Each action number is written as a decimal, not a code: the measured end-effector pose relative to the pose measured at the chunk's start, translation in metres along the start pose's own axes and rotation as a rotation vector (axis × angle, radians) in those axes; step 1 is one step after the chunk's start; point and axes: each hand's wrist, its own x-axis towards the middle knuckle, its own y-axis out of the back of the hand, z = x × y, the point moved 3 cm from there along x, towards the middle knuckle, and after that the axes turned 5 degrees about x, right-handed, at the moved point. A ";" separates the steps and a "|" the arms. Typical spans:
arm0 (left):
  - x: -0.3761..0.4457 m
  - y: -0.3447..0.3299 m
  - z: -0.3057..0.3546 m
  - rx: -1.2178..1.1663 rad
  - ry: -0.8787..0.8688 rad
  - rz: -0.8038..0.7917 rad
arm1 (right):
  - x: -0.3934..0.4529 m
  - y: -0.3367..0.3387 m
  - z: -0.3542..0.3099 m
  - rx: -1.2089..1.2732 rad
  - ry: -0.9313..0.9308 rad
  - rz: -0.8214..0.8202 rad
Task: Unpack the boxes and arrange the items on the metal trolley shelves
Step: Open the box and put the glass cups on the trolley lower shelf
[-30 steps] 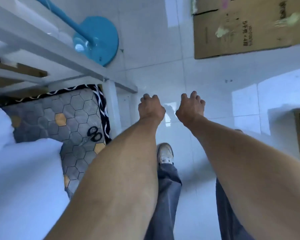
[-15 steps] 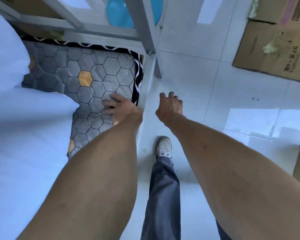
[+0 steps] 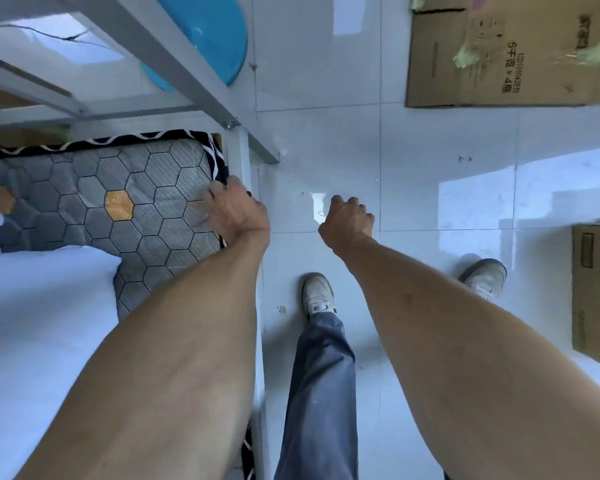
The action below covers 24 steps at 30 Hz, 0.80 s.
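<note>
The left hand point(image 3: 234, 211) lies at the corner of the mattress point(image 3: 146, 199), fingers bent over its black-and-white edging; whether it holds anything under the palm cannot be told, since only the back of the hand shows. The right hand point(image 3: 349, 220) hangs above the floor point(image 3: 326, 143), well clear of the bed — its fingers are curled under and nothing shows in them. The mattress is grey, quilted in hexagons with a few orange ones, and sits inside a white metal frame point(image 3: 174, 57) whose post comes down just past the left hand. White bedding point(image 3: 42, 323) covers the near part of the mattress on the left. Behind the frame's slanted bar a blue round base point(image 3: 208, 39) rests on the tiles. As for the boxes: one flattened-looking cardboard box point(image 3: 499, 53) lies on the floor at top right, printed text on its upper face and torn tape across it, far from both hands; a second box point(image 3: 596, 292) stands at the right edge, only partly in view, just beside the right shoe point(image 3: 485, 277). The left shoe point(image 3: 317, 294) is planted near the bed rail, grey trouser leg point(image 3: 321, 393) above it. No trolley is in view.
</note>
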 end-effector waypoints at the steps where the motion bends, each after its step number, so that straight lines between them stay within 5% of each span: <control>1: -0.005 0.004 0.021 -0.038 -0.086 0.021 | 0.000 0.004 0.006 0.022 -0.021 0.007; 5: -0.024 0.010 0.105 -0.186 -0.221 -0.025 | -0.003 0.028 0.038 0.155 -0.105 0.055; 10: -0.061 0.003 0.199 -0.321 -0.179 -0.227 | -0.006 0.073 0.114 0.387 -0.238 0.077; 17: -0.137 -0.047 0.350 -0.512 0.074 -0.526 | -0.002 0.146 0.283 0.694 -0.453 0.185; 24: -0.297 -0.071 0.522 -0.501 -0.090 -0.818 | 0.017 0.196 0.467 1.264 -0.685 0.215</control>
